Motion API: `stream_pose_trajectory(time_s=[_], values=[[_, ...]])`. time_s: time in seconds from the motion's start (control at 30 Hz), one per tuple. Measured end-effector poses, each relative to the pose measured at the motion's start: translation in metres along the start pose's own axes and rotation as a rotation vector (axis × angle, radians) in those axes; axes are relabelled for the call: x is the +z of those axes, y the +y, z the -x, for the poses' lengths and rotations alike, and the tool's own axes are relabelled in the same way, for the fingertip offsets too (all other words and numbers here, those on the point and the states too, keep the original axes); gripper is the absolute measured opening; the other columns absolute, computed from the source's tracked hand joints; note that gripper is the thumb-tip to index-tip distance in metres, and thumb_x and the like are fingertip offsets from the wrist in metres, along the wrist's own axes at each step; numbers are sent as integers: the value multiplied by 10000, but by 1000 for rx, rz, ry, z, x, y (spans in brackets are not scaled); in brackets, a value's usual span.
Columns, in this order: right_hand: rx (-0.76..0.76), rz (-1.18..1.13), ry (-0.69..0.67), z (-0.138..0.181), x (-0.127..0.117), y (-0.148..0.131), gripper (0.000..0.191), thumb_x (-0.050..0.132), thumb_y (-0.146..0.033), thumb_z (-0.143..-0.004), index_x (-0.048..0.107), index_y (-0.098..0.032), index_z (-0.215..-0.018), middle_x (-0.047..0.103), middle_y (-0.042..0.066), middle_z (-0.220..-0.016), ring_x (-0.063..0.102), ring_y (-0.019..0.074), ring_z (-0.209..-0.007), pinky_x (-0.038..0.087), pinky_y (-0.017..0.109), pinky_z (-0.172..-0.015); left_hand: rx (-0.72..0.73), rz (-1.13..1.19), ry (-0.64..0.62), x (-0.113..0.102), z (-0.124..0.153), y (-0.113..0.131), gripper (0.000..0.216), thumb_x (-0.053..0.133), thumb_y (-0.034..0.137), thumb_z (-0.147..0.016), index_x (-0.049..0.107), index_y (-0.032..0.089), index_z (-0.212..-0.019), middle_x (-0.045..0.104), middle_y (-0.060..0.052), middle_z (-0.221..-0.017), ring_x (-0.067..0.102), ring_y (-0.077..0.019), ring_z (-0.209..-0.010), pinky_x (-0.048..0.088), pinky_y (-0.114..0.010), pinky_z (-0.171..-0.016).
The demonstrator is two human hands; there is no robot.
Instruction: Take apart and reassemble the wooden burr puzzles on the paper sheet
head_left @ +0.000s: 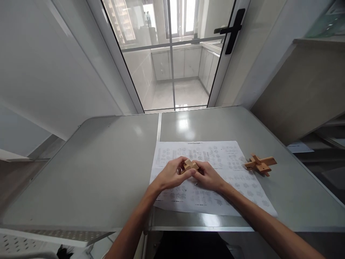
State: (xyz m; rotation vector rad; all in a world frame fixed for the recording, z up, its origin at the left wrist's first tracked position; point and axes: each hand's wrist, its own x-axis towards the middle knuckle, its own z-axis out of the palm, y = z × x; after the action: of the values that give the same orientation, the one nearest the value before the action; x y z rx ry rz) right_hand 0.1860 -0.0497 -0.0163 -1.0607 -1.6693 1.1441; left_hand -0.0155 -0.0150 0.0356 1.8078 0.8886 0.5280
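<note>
Between my two hands is a light wooden interlocking puzzle, held just above the printed sheet. My left hand grips it from the left, thumb along the near side. From the right, my right hand closes on the same puzzle, its thumb close to the left one. Fingers cover much of the piece, so its lower side is hidden. Under both hands lies a white instruction sheet printed with rows of small diagrams. Off to the right, a second, darker wooden puzzle rests partly on the sheet's edge and partly on the table.
The grey folding table has a seam left of the sheet. Beyond its far edge stands a glazed door with a black handle. Shelving borders the right side. A white perforated surface shows at the lower left.
</note>
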Motion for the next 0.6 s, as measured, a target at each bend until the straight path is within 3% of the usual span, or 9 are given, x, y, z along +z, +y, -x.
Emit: stream_pose_trajectory(time_s=[0.2, 0.37, 0.5, 0.6], values=[[-11, -49, -155, 4, 3, -10, 379, 539, -410, -1013, 415, -231, -703, 423, -55, -638, 362, 122, -576, 315, 262, -552, -81, -59, -8, 10, 15, -1, 367, 521, 558, -1004, 598, 201, -1042, 564, 31, -751, 506, -165, -690, 386, -278, -646], [-27, -52, -233, 12, 4, -33, 428, 535, -473, -1038, 423, -224, -708, 385, -51, -670, 350, 122, -606, 303, 265, -576, -90, -48, -84, 8, 30, 16, 244, 552, 437, -979, 596, 213, -1066, 590, 58, -643, 531, -146, -596, 389, -251, -592], [-12, -30, -243, 18, 1, -58, 455, 571, -495, -1040, 433, -216, -708, 417, -52, -666, 368, 111, -600, 305, 257, -575, -60, -101, -86, 0, 39, 39, 260, 540, 444, -986, 601, 208, -1076, 611, 46, -676, 540, -144, -605, 399, -247, -586], [55, -47, -270, 23, -3, -77, 430, 587, -510, -1043, 492, -213, -747, 498, -61, -595, 454, 97, -501, 348, 240, -521, -16, -170, -81, -5, 46, 54, 275, 562, 442, -980, 612, 206, -1113, 662, 13, -817, 571, -158, -713, 432, -261, -646]])
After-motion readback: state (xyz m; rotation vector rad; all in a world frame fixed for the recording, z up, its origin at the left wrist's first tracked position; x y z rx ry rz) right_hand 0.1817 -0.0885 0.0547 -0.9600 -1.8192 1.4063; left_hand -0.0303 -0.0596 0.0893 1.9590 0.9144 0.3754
